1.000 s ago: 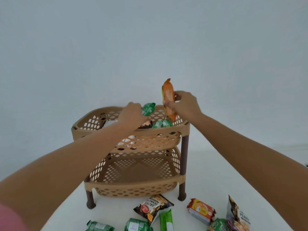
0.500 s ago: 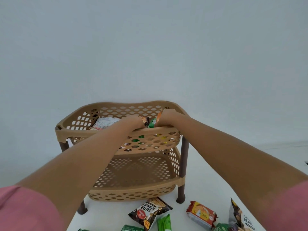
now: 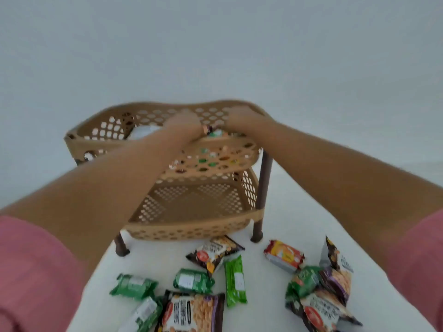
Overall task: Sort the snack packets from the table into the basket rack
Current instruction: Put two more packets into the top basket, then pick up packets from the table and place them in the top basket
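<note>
The tan two-tier basket rack [image 3: 100, 140] with brown legs stands on the white table. Both of my hands reach into its top basket. My left hand [image 3: 184, 123] and my right hand [image 3: 242, 118] are close together over the packets lying there [image 3: 215, 133]. Their fingers point down behind the rim and are blurred, so their hold is unclear. A white packet [image 3: 141, 133] lies at the left of the top basket. The lower basket [image 3: 191, 226] holds nothing visible. Several loose packets lie on the table in front of the rack.
On the table lie a peanut packet [image 3: 213, 252], an orange biscuit packet [image 3: 284, 256], a long green packet [image 3: 236, 281], small green packets [image 3: 193, 281] [image 3: 134, 286], and larger peanut packets [image 3: 194, 312] [image 3: 328, 300]. A plain grey wall stands behind.
The orange packet and the green packet, held above the rack a second ago, have gone down into the top basket with my hands. My view has tilted down toward the table.
</note>
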Available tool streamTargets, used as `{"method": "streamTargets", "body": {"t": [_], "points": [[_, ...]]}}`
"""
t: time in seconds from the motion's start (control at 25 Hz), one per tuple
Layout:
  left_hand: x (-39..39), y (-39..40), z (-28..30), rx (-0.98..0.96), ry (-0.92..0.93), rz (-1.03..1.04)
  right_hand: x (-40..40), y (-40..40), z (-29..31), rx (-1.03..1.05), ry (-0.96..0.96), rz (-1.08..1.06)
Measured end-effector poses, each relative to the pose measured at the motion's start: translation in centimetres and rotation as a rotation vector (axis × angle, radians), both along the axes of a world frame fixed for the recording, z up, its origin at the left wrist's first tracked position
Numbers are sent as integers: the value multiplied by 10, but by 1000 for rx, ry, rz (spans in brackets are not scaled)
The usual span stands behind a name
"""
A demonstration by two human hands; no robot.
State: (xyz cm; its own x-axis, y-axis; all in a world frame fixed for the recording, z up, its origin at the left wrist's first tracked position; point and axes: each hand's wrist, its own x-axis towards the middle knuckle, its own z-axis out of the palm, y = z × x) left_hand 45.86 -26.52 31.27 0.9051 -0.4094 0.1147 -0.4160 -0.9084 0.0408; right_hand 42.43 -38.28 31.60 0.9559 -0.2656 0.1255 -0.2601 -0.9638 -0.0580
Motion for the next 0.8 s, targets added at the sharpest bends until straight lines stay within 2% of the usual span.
{"method": "streamTargets", "body": {"t": [0.12, 0.2, 0.28, 0.4, 0.52, 0.64, 0.72, 0.8], "points": [[-9, 1, -1, -247, -292, -12, -23, 1, 8, 167, -272, 92], [-24, 6, 2, -408, -512, -170, -49, 5, 11, 235, -451, 176], [-49, 19, 0, -629, -601, -422, -87, 7, 5, 221, -591, 256], [-94, 53, -34, -852, -664, -629, -158, -1, -28, 209, -668, 330], [-136, 92, -112, -794, -465, -646, -214, -8, -97, 427, -551, 250], [-153, 110, -191, -708, -171, -348, -232, 7, -177, 612, -280, 77], [-148, 113, -233, -519, 16, -131, -227, 22, -219, 588, -88, 82], [-142, 114, -261, -249, 107, -80, -215, 33, -249, 562, 51, 94]]}}
